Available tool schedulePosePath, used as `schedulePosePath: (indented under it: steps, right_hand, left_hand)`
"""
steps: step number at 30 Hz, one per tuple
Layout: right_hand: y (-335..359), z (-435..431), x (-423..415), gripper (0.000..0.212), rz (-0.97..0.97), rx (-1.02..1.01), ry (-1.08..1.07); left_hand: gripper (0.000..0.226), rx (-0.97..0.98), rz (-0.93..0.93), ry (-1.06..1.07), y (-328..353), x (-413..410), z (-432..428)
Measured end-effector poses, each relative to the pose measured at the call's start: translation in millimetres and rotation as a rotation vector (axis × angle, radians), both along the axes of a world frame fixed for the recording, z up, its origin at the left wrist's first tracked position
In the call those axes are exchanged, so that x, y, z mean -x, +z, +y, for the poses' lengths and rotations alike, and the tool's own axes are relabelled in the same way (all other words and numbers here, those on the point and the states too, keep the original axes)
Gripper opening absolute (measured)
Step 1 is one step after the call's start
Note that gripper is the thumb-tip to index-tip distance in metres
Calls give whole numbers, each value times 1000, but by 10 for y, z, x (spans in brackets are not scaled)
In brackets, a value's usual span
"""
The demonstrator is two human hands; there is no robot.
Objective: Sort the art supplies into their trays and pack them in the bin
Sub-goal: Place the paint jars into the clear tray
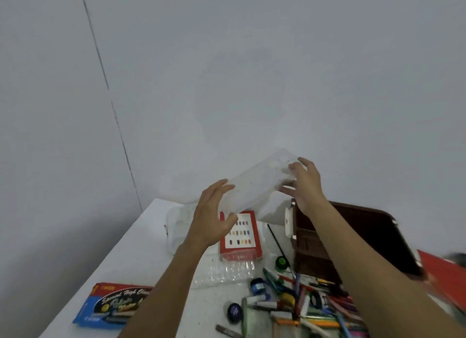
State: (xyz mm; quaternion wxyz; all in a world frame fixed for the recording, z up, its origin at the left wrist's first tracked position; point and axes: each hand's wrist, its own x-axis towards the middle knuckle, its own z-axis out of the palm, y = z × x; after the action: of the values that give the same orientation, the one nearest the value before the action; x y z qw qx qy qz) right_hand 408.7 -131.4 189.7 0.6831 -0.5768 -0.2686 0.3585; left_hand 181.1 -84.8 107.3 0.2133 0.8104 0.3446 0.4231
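Head view: at frame centre, above the white table (141,249), the left hand (214,212) and right hand (303,183) each clasp 1 end of the clear tray (257,186). It looks light, thin, bendy and slippery; end grips seem safest.

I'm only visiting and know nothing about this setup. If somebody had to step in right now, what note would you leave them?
Hands: the left hand and right hand each hold one end of a clear tray, which is lifted and tilted above the table.
Things: loose pens and markers are piled at the near right, beside an open brown case. A red paint box, a blue packet and a clear blister tray lie on the table.
Done: nothing looks sorted yet.
Left: set the tray down, sort the supplies into trays and pack them.
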Motion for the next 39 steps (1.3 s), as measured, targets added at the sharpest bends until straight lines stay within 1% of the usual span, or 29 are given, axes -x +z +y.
schedulePosePath:
  steps: [3,8,12,14,15,18,21,26,27,30,34,36,39]
  right_hand:
    - [86,-405,-447,34,-37,11,-80]
    - [241,-1076,-1045,34,-154,59,-190]
    - [278,-1619,-1417,29,-309,69,-251]
    - [253,-1888,-1550,26,-363,71,-250]
    - [229,-2008,-1598,27,-388,77,-251]
    - [171,-2304,-1694,41,-464,101,-263]
    - [118,-2501,-1738,49,-533,105,-246]
    - [28,-2715,-1786,51,-620,146,-233]
    - [7,-2743,-1775,51,-630,148,-232]
    - [-58,-2810,-1723,47,-651,140,-216]
    - [-204,-2854,-1630,38,-685,144,-229]
    - [-288,-2877,-1587,32,-717,158,-228]
    - [-469,-2929,-1500,27,-770,217,-186]
  left_hand:
    - [58,7,-14,-104,208,-404,-180]
    - [51,57,-12,-249,450,-1017,-458]
    - [44,174,-114,-366,554,-1422,-706]
    - [35,234,-162,-414,595,-1577,-834]
    - [32,256,-178,-438,613,-1641,-907]
    - [25,282,-206,-474,652,-1810,-1119]
    - [24,284,-248,-436,638,-1924,-1239]
    - [12,342,-333,-287,589,-2029,-1327]
    - [13,356,-350,-256,581,-2027,-1346]
    - [23,355,-405,-112,570,-1986,-1426]
    - [34,374,-415,54,549,-1872,-1602]
    - [34,364,-397,83,484,-1791,-1676]
    - [27,359,-362,67,329,-1639,-1814]
